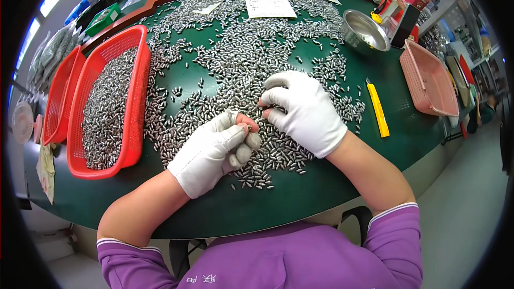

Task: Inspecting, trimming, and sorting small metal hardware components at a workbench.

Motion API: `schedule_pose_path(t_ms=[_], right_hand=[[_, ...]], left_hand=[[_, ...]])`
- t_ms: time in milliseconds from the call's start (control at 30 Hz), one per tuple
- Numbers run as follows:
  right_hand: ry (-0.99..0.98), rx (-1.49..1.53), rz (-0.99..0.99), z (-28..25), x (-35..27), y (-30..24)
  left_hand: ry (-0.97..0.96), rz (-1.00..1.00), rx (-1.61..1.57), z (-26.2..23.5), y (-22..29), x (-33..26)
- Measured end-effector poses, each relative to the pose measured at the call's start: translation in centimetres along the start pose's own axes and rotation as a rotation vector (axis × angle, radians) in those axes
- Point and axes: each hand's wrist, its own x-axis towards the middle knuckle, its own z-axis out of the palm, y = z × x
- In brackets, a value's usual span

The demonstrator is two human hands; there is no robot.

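Note:
Small pointed silvery metal parts (235,56) lie in a wide loose heap across the green table. My left hand (211,150), in a white glove with bare fingertips, is closed over the near part of the heap. Between its thumb and forefinger the end of one small metal part (250,127) shows; the curled fingers hide whatever else is in the palm. Just to the right is my right hand (305,109), gloved the same way. Its fingers are bent above the parts, with a small gap between the bare thumb tip and forefinger tip, and I see nothing held there.
A red plastic basket (140,96) full of metal parts stands at left, beside another red basket (56,99). On the right are a yellow utility knife (378,108), a steel bowl (367,31) and a pink basket (431,83). A white paper (270,8) lies on the heap.

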Motion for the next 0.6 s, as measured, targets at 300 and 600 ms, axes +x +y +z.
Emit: schedule_pose_path(t_ms=[300, 600], right_hand=[[0.095, 0.016, -0.038, 0.5, 0.4, -0.1], [0.152, 0.154, -0.102, -0.7, 0.6, -1.1]], left_hand=[[0.002, -0.009, -0.055, -0.1, 0.0, 0.1], [-0.025, -0.013, -0.061, -0.2, -0.1, 0.1]])
